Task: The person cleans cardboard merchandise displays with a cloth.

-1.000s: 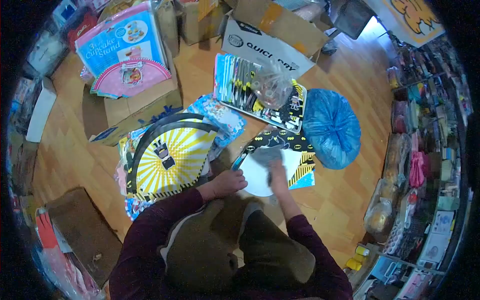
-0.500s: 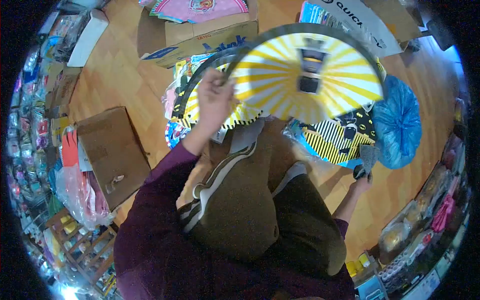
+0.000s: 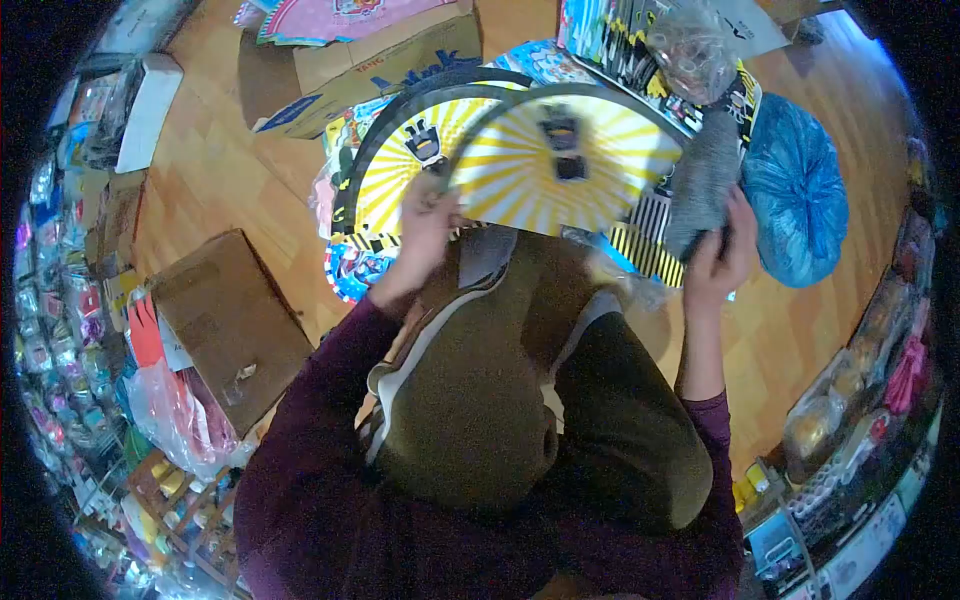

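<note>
My left hand [image 3: 428,228] is closed in a pinch on the left corner of a fan-shaped printed sheet [image 3: 520,180], yellow and white rays with a dark border and a blurred dark figure. Behind it, a matching fan-shaped sheet [image 3: 385,195] lies on a pile of printed pieces. My right hand [image 3: 725,245] grips a grey cloth [image 3: 705,180] at the right end of the held sheet. A dark bit under the cloth is too hidden to make out. Below it lies a black-and-yellow striped piece [image 3: 645,255].
An open cardboard box [image 3: 380,75] with pink fan-shaped pieces stands at the back. A tied blue plastic bag [image 3: 800,195] sits at the right. On the left are a brown box [image 3: 230,325] and a clear bag [image 3: 175,410]. Clear crumpled plastic [image 3: 690,55] lies at the back right.
My right hand has risen with the grey cloth from low on the right to the sheet's right end. The sheet in my left hand has come down and slightly left.
</note>
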Motion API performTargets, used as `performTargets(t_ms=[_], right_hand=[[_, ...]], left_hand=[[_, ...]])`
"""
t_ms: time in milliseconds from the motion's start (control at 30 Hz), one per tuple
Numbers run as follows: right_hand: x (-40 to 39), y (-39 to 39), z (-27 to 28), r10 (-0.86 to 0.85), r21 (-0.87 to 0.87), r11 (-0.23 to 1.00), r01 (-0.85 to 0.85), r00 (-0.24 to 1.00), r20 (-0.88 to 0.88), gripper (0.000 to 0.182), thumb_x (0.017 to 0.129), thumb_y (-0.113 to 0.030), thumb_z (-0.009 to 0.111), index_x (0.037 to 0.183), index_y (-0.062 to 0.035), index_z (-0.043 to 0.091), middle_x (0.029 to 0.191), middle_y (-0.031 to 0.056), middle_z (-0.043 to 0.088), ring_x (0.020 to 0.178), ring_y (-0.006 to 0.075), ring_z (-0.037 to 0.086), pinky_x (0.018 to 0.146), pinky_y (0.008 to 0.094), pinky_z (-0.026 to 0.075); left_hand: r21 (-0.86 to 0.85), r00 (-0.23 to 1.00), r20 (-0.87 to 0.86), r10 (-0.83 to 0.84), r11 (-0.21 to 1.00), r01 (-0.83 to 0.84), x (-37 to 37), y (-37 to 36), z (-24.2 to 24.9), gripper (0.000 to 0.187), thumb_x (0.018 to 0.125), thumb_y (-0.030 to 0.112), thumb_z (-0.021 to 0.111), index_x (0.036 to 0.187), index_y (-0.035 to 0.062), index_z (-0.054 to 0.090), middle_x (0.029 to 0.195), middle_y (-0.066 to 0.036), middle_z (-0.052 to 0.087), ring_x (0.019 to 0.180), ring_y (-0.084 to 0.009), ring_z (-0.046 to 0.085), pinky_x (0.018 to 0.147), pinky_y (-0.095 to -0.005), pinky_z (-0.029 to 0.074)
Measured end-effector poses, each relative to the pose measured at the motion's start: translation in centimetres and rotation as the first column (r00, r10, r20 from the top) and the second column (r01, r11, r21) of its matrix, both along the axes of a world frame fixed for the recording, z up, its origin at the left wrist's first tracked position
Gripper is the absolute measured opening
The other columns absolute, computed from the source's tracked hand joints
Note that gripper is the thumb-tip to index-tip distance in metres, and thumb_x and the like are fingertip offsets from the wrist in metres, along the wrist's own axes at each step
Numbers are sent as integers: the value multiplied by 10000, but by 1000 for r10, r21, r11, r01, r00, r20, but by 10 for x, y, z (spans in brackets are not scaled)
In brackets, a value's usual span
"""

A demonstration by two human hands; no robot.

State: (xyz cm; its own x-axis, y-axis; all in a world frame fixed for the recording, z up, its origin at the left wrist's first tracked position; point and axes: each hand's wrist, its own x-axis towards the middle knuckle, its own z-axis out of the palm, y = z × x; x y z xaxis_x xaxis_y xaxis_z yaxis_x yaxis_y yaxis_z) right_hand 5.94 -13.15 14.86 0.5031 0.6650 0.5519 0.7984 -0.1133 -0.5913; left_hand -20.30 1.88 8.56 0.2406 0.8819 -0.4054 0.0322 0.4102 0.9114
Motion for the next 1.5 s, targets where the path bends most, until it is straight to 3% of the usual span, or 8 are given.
performTargets(t_ms=[233,400,733,1000,1133,1233,1400,1500], right_hand=[[-53,-4,-91,430,-391,827,-405,902,-26,442,650,84,445,1080,-17,476,1128,205,444,1011,346,432,871,383,348],[14,-79,-171,-81,-580,814,46,996,-35,437,589,61,462,1022,11,495,926,211,474,865,361,441,758,394,370],[95,-162,-174,-576,-463,753,468,809,-118,373,650,-25,492,1005,87,498,957,230,548,871,322,531,778,364,408],[75,-160,-163,-610,-397,788,471,690,-390,332,710,12,498,1034,85,475,982,186,544,881,250,527,780,324,407],[75,-157,-156,-612,-428,776,464,718,-332,300,730,26,487,1025,74,476,964,162,545,872,227,524,768,304,407],[74,-155,-154,-597,-387,796,465,706,-381,290,696,46,470,984,55,506,918,132,562,835,201,528,744,287,410],[81,-166,-166,-570,-363,818,445,710,-414,290,693,52,469,980,56,507,906,123,560,821,184,521,743,287,412],[76,-164,-164,-591,-330,806,491,694,-411,288,693,48,465,978,53,507,906,121,560,822,183,521,736,286,414]], left_hand=[[524,856,-143,-497,696,491,85,-28,-40,310,691,85,572,983,6,506,886,-104,586,782,-225,539,744,-339,423],[169,694,-211,-688,674,720,90,-36,-46,188,666,118,584,776,7,480,683,-116,514,656,-205,525,614,-353,430],[-22,953,277,-126,990,138,-16,12,26,176,741,0,569,880,71,487,749,17,506,584,-52,488,487,-167,393],[2,979,-68,191,981,-192,-130,24,-21,153,741,10,577,801,57,444,650,-16,496,507,-88,488,452,-190,455],[74,892,-402,206,978,-193,-123,23,-13,237,710,81,636,844,31,446,637,-28,493,514,-135,500,451,-231,448],[369,378,-902,209,828,423,-111,30,7,525,638,262,697,987,-20,424,949,-196,476,869,-334,493,720,-403,406],[242,128,-969,211,713,657,-102,75,11,674,626,291,692,1132,-21,374,1090,-259,414,1014,-399,401,847,-429,355],[348,374,-922,101,644,681,-86,105,15,687,624,289,697,1134,-34,369,1107,-245,419,1024,-375,409,856,-406,357]])
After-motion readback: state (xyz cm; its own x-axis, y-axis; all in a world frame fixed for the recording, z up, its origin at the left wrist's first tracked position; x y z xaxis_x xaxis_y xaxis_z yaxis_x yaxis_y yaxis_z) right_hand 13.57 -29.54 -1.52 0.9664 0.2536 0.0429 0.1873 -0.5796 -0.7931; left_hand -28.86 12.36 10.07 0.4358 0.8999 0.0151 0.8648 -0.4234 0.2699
